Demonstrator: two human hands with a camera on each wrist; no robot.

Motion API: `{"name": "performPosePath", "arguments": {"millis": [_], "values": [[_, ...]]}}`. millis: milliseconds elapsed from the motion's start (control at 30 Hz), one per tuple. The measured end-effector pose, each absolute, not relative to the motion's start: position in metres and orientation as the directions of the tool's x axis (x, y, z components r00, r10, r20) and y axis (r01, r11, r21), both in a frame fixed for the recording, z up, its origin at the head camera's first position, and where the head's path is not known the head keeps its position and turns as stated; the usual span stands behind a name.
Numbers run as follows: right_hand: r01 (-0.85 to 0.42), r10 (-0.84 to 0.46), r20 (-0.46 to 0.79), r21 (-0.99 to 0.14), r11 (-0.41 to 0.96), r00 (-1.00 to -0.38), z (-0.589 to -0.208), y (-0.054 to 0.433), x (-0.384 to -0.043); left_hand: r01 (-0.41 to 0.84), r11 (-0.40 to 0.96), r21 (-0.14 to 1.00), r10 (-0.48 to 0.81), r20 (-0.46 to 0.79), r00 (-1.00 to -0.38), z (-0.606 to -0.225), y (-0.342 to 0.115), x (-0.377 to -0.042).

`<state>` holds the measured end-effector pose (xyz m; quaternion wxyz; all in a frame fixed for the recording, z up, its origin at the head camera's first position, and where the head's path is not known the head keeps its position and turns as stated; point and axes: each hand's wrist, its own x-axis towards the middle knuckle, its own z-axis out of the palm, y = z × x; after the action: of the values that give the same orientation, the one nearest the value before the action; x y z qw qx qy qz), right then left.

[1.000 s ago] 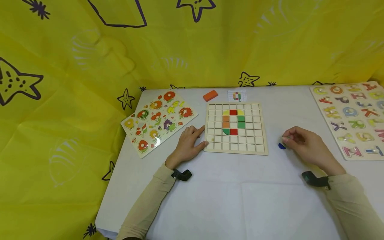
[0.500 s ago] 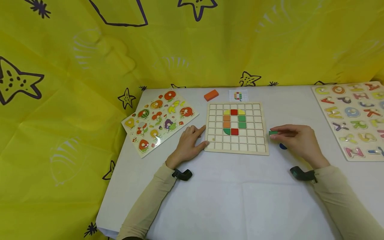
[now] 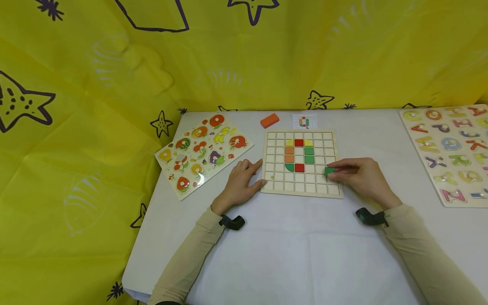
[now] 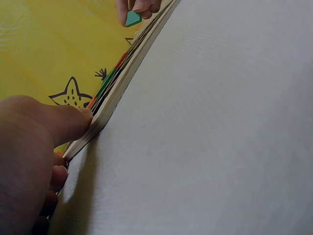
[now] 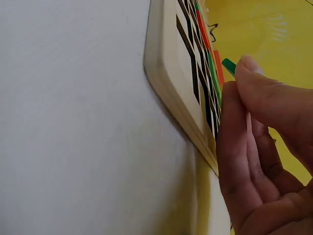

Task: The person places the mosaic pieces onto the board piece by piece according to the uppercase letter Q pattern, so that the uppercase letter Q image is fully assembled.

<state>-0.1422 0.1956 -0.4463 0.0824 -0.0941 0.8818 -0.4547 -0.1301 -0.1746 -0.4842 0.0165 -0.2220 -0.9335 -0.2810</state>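
A wooden grid board (image 3: pixel 301 194) lies on the table, with red, yellow, orange and green tiles forming a ring in its upper middle. My right hand (image 3: pixel 358 176) pinches a green tile (image 3: pixel 329 171) between thumb and fingers, over the board's right side. One corner of that tile (image 4: pixel 132 18) looks cut or rounded in the left wrist view. Only its end pokes past the fingertips in the right wrist view. At the board's left edge rests my left hand (image 3: pixel 239 183), index finger and thumb extended against the rim.
Behind the board lie an orange block (image 3: pixel 270 120) and a small card (image 3: pixel 304 121) with a similar coloured pattern. A fruit puzzle board (image 3: pixel 202 156) lies to the left, a letter puzzle board (image 3: pixel 442 163) to the right. A yellow patterned cloth (image 3: pixel 213 55) hangs behind.
My right hand has moved left from the table to over the board, carrying the green tile. A dark blue piece seen earlier is now hidden behind it. My left hand has stayed put.
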Motion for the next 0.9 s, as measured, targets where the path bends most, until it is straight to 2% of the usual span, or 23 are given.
{"name": "performPosePath", "arguments": {"millis": [533, 900], "values": [[-0.232, -0.352, -0.001, -0.750, 0.619, -0.936, -0.447, 0.168, -0.153, 0.409, 0.749, 0.520, 0.398, 0.140, -0.907, -0.486, -0.174, -0.129], [-0.217, -0.349, -0.041, -0.714, 0.666, -0.936, -0.446, 0.156, -0.160, 0.422, 0.749, 0.511, 0.405, 0.150, -0.902, -0.487, -0.175, -0.128]]}}
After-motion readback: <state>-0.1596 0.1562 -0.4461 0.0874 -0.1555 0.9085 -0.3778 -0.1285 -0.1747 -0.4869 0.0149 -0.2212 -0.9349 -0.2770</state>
